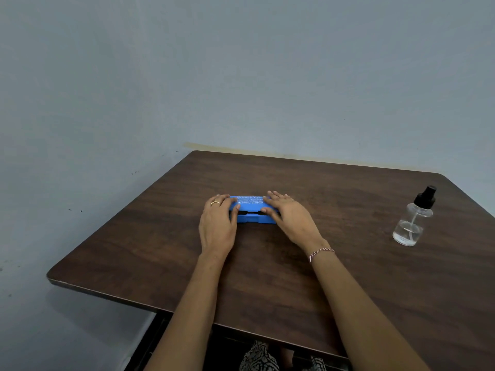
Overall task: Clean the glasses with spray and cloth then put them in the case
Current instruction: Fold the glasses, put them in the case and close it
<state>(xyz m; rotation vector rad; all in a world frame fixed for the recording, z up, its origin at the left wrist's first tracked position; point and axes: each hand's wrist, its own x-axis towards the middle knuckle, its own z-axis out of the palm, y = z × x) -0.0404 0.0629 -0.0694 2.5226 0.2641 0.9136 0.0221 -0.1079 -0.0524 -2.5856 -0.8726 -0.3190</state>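
Item 1: glasses case (251, 210), blue hard plastic with white printed lettering on the lid. It lies flat near the middle of the desk (267, 277), long side toward the person. A dark gap shows along the front between lid and base, so the lid appears slightly raised.

Item 2: left hand (217, 223), with a ring (216, 202). Its fingers (225, 199) lie over the case's left end and the thumb is at the front seam, holding the case.

Item 3: right hand (290, 218), with a bracelet (321, 252) at the wrist. Its fingers lie over the right end and the thumb is at the seam, holding the case likewise.

Item 4: spray bottle (413, 219), clear with a black pump head. It stands upright by the desk's right edge, well apart from the case, and is partly filled.

Not in view: glasses and cloth. Whether they are inside the case cannot be told.

Step in hand, as judged: opening the case, an early stage with no cleaning begun.

Next move calls for: both thumbs lifting the lid evenly while the base stays down on the desk, then the contents taken out.
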